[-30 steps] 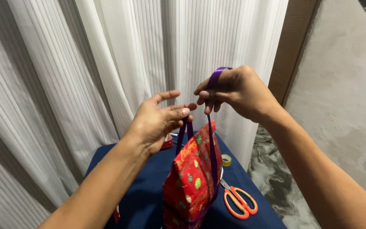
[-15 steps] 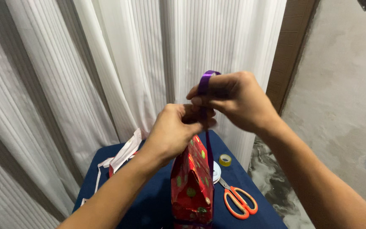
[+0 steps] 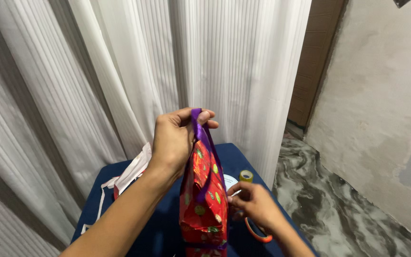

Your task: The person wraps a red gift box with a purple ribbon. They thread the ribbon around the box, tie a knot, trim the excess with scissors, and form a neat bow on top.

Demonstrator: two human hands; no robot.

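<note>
A red wrapped gift [image 3: 202, 202] with green and gold spots stands upright on the table covered in dark blue cloth [image 3: 231, 153]. A purple ribbon [image 3: 204, 138] runs up its sides and meets above its top. My left hand [image 3: 173, 140] pinches the ribbon's upper ends just above the gift. My right hand [image 3: 254, 205] is low at the gift's right side, fingertips against its edge by the ribbon. Whether it grips anything there is unclear.
Orange-handled scissors [image 3: 259, 235] lie under my right hand. A yellow tape roll [image 3: 246, 176] and a white round spool [image 3: 229, 181] sit behind it. White paper scraps [image 3: 130, 174] lie at the table's left. White curtains hang behind; a marbled floor is on the right.
My right hand let go of the ribbon above and dropped to the gift's right side. My left hand took the ribbon's top and holds it alone. The view tilted down slightly.
</note>
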